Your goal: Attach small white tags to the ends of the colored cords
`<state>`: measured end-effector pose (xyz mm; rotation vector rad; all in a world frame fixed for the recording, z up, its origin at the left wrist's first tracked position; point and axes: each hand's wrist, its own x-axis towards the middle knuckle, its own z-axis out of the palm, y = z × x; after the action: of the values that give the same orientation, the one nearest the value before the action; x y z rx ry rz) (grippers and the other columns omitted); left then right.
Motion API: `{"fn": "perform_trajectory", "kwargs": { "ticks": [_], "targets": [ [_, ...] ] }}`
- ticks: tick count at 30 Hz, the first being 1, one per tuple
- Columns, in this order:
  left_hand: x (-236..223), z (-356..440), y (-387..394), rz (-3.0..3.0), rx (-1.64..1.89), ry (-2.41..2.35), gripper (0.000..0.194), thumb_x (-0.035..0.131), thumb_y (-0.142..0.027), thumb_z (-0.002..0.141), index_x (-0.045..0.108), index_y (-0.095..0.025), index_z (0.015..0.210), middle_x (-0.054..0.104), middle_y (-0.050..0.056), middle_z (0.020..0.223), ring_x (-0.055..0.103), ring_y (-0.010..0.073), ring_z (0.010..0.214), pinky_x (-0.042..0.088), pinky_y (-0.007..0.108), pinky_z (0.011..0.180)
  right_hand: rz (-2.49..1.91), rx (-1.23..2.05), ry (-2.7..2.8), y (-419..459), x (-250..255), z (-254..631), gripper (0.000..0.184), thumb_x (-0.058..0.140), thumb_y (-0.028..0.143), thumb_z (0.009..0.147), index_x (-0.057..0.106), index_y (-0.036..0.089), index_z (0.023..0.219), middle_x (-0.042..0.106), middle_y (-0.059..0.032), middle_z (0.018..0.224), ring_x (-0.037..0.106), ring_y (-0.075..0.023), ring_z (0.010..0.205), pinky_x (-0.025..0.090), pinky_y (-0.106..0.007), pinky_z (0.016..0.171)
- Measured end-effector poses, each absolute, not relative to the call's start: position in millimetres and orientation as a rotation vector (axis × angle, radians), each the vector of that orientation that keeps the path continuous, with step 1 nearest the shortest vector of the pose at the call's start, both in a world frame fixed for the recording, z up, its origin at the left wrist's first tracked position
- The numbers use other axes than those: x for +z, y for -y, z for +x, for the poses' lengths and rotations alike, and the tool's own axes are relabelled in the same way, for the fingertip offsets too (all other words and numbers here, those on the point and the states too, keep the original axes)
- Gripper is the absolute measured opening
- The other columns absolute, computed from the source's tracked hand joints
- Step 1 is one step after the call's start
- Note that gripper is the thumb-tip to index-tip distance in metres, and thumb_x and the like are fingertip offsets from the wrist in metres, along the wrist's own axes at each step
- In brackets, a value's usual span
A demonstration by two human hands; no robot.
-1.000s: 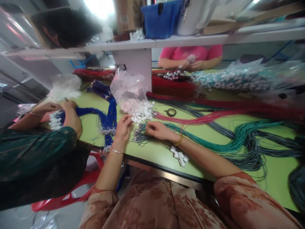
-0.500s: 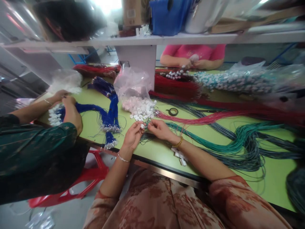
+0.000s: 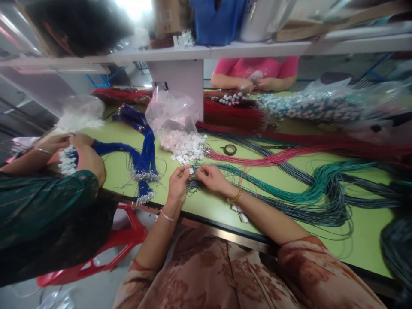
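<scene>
My left hand [image 3: 178, 183] pinches a small white plastic connector [image 3: 191, 171] between thumb and fingertips, just above the front part of the table. Close beside it on the right, my right hand [image 3: 212, 178] has thumb and forefinger pressed together. What it pinches is too small to make out. Behind my hands lies a heap of loose white connectors [image 3: 189, 148], spilling from a clear plastic bag [image 3: 174, 105]. Green wires [image 3: 273, 185] and dark grey wires [image 3: 317, 213] run off to the right. A few white pieces [image 3: 243, 216] lie under my right forearm.
A roll of black tape [image 3: 229, 149] and pink wires [image 3: 257, 162] lie on the green table [image 3: 206, 214]. Blue wire bundles [image 3: 146, 156] are to the left, near a co-worker's hands [image 3: 80, 146]. Opposite sits a person in pink [image 3: 254, 71]. A shelf [image 3: 180, 53] crosses above.
The whole view has shifted slightly. My hands stay close together, and the connector is still in my left fingers, turned a little. The co-worker's hands at left have moved slightly.
</scene>
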<state>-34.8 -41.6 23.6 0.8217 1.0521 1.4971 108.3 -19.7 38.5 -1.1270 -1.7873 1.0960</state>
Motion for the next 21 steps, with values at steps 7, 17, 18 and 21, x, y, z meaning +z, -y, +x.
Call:
{"fn": "perform_trajectory", "kwargs": {
  "ticks": [7, 17, 18, 21],
  "targets": [
    [21.1, -20.1, 39.9, 0.739, 1.476, -0.992, 0.027, 0.079, -0.03, 0.068, 0.066, -0.015, 0.085, 0.06, -0.001, 0.069, 0.049, 0.0068, 0.06, 0.041, 0.021, 0.061, -1.05, 0.735, 2.087, 18.9, 50.5, 124.3, 0.014, 0.049, 0.022, 0.082, 0.052, 0.016, 0.07, 0.052, 0.001, 0.062, 0.04, -0.0095, 0.056, 0.026, -0.023, 0.056],
    [30.3, -25.8, 33.2, 0.639, 1.419, -0.913, 0.014, 0.072, -0.022, 0.074, 0.068, -0.014, 0.085, 0.065, 0.004, 0.08, 0.056, 0.0098, 0.07, 0.045, 0.022, 0.066, -0.991, 0.923, 1.94, 16.2, 50.2, 135.9, 0.018, 0.05, 0.028, 0.085, 0.056, 0.016, 0.072, 0.052, 0.0025, 0.061, 0.041, -0.0088, 0.056, 0.03, -0.021, 0.054],
    [30.4, -25.4, 33.6, 0.636, 1.399, -0.899, 0.013, 0.071, -0.021, 0.075, 0.069, -0.014, 0.085, 0.065, 0.004, 0.081, 0.057, 0.0101, 0.071, 0.045, 0.023, 0.067, -0.998, 0.923, 1.941, 16.3, 49.5, 135.4, 0.019, 0.05, 0.028, 0.085, 0.055, 0.016, 0.072, 0.052, 0.0027, 0.06, 0.041, -0.0086, 0.055, 0.03, -0.021, 0.054],
    [30.2, -24.1, 34.5, 0.626, 1.37, -0.866, 0.013, 0.07, -0.02, 0.075, 0.069, -0.014, 0.086, 0.066, 0.004, 0.081, 0.057, 0.01, 0.071, 0.046, 0.022, 0.068, -1.034, 0.904, 1.954, 16.6, 48.2, 134.1, 0.019, 0.05, 0.028, 0.084, 0.053, 0.016, 0.069, 0.051, 0.003, 0.058, 0.04, -0.0084, 0.054, 0.028, -0.021, 0.053]
  ]
}}
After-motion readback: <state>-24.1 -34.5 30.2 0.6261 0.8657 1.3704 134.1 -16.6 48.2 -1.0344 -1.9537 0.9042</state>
